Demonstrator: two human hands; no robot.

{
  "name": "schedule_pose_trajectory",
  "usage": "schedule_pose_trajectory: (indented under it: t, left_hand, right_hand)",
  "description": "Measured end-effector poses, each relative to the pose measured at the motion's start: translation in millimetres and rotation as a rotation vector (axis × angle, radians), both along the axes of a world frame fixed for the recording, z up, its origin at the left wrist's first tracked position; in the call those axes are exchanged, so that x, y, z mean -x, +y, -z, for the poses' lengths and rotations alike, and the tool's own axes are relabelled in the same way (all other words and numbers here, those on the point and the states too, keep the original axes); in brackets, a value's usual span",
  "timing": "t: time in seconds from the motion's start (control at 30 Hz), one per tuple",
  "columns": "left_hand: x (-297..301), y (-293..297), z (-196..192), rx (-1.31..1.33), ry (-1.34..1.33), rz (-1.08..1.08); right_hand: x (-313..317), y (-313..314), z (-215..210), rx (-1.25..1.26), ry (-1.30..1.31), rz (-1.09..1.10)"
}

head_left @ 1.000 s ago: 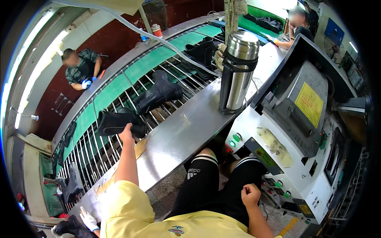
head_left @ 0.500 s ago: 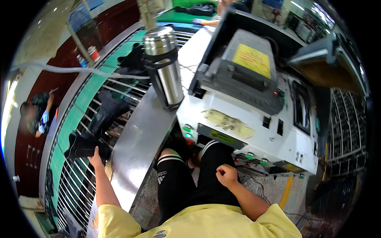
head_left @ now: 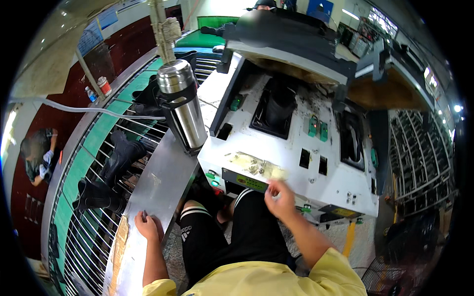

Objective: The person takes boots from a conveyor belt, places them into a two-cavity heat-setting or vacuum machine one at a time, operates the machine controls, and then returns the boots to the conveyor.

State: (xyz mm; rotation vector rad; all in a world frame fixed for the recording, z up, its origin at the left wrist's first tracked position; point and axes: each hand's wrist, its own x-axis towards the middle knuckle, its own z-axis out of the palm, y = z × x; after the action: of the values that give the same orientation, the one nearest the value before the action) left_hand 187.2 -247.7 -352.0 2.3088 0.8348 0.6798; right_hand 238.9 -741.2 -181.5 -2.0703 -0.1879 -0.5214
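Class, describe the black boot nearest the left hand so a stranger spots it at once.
Find the barred metal rack along the left, beside the metal counter. Up and left of the left hand, the black boot rests on the rack. Unlike the next boot up, this one is closest to that hand.

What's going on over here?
A person sits at a white machine, the right hand loosely curled at its front edge. The left hand is at the metal ledge, holding nothing visible. A dark, boot-shaped thing stands in the machine's uncovered recess. Beyond the ledge, black boots lie on metal rods.
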Motion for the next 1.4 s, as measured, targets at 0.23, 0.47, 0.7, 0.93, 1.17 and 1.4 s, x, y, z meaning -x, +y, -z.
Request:
schedule_pose_trajectory:
  t: [0.23, 0.47, 0.7, 0.93, 1.17, 1.4]
  left_hand:
    - [-4, -15, -5, -0.095, -0.055, 0.014]
    - [-2, -11, -10, -0.093, -0.073, -0.023]
    - [-7, -18, -27, -0.180, 0.044, -0.041]
    - [-10, -19, -28, -0.172, 0.011, -0.051]
    - [-8, -19, -35, -0.112, -0.086, -0.094]
    - [-8, -21, -28, -0.129, -0.169, -0.079]
  right_hand:
    - [-268, -86, -103, 0.235, 0.143, 0.495]
    - [-384, -98, -109, 0.400, 0.713, 0.475]
    - [-405, -89, -95, 0.453, 0.947, 0.527]
    - [-375, -50, -137, 0.546, 0.805, 0.678]
    - [-374, -53, -208, 0.535, 0.479, 0.602]
    - [-305, -74, -263, 0.397, 0.254, 0.436]
